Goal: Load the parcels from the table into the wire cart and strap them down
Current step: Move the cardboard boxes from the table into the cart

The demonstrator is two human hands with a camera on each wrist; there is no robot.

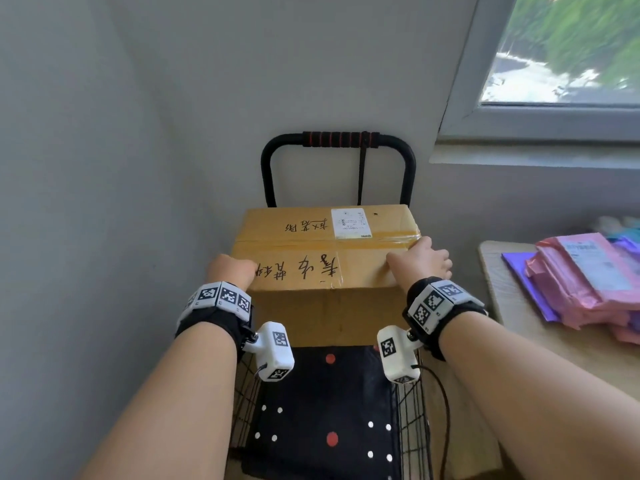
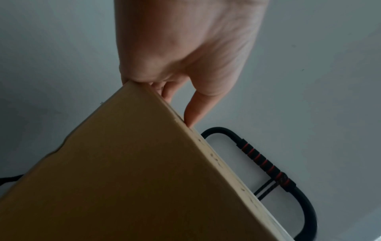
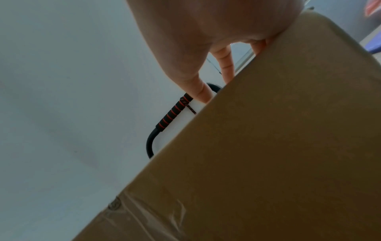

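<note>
A large cardboard box [image 1: 325, 251] with black handwriting and a white label is upright over the back of the wire cart [image 1: 414, 420], just in front of its black handle [image 1: 341, 138]. My left hand [image 1: 232, 270] grips the box's near left top edge. Opposite it, my right hand [image 1: 420, 259] grips the near right top edge, thumb on the lid. In the wrist views the fingers [image 2: 191, 112] lie against the box [image 2: 123, 179] edge; the right fingers [image 3: 203, 93] do likewise. Whether the box rests on anything I cannot tell. A black dotted parcel [image 1: 322, 410] lies in the cart.
A dark strap [image 1: 362, 174] hangs from the handle behind the box. At the right stands a table [image 1: 498, 278] with stacked pink parcels [image 1: 588, 275] and a purple one [image 1: 519, 265]. Grey walls close in the cart at the left and behind; a window [image 1: 561, 50] is upper right.
</note>
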